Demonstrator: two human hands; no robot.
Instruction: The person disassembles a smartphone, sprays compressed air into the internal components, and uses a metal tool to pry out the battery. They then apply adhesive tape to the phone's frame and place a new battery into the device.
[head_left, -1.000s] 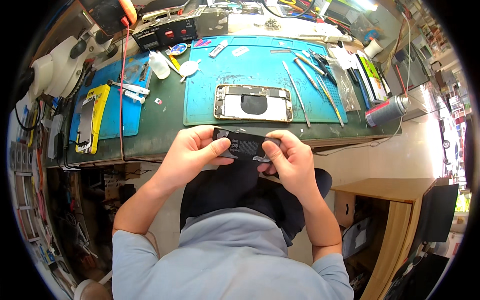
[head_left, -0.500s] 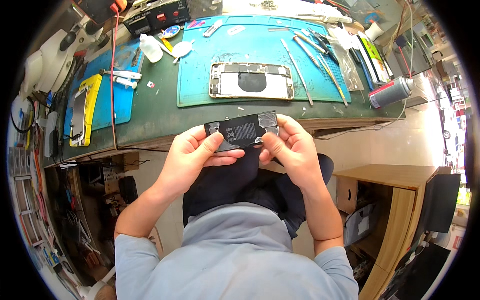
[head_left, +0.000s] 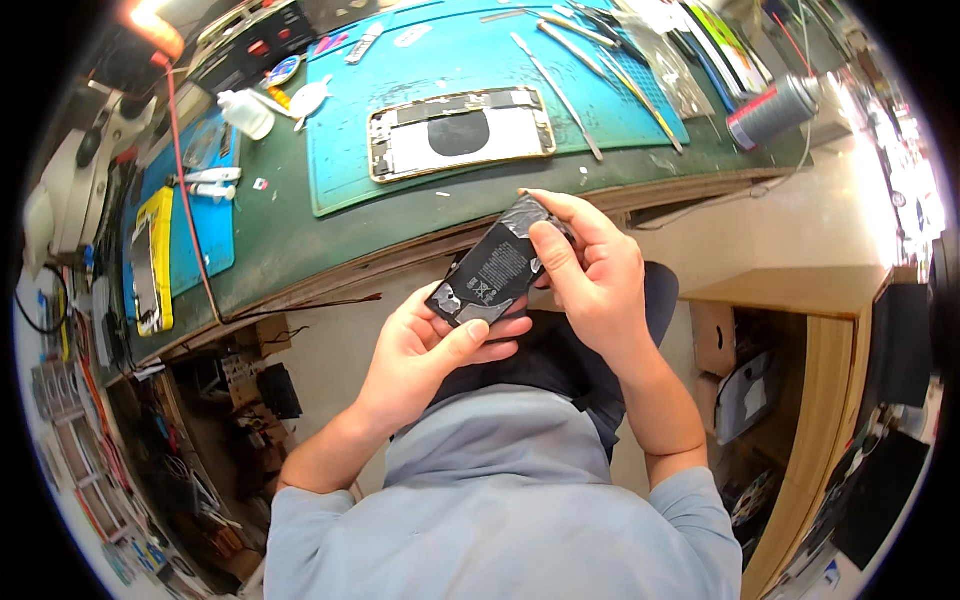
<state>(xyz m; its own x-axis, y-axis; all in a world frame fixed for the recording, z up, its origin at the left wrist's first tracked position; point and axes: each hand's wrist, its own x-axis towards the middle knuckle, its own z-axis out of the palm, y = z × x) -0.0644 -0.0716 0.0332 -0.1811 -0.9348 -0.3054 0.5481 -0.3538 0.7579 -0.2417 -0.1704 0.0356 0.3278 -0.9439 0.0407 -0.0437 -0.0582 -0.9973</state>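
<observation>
A flat black phone battery (head_left: 497, 262) with silvery film patches at its ends is held over my lap, tilted with its right end higher. My left hand (head_left: 432, 348) grips the lower left end, thumb on the face and fingers beneath. The upper right end is pinched by my right hand (head_left: 594, 262), its thumb pressed on the film and its index finger along the top edge. Beyond them, an opened phone housing (head_left: 462, 135) with a dark oval in its middle lies on the blue work mat (head_left: 345, 185).
Tweezers and slim tools lie at the mat's right, including a metal spudger (head_left: 558, 97). A spray can (head_left: 772, 112) rests at the right bench edge. Left stand a white bottle (head_left: 246, 115) and a yellow-framed phone part (head_left: 153, 262). A red cable (head_left: 185, 200) hangs over the bench edge.
The battery has turned from nearly level to a steep slant, right end up. My left hand has moved lower and right; the right thumb has shifted up onto the film. The view has tilted.
</observation>
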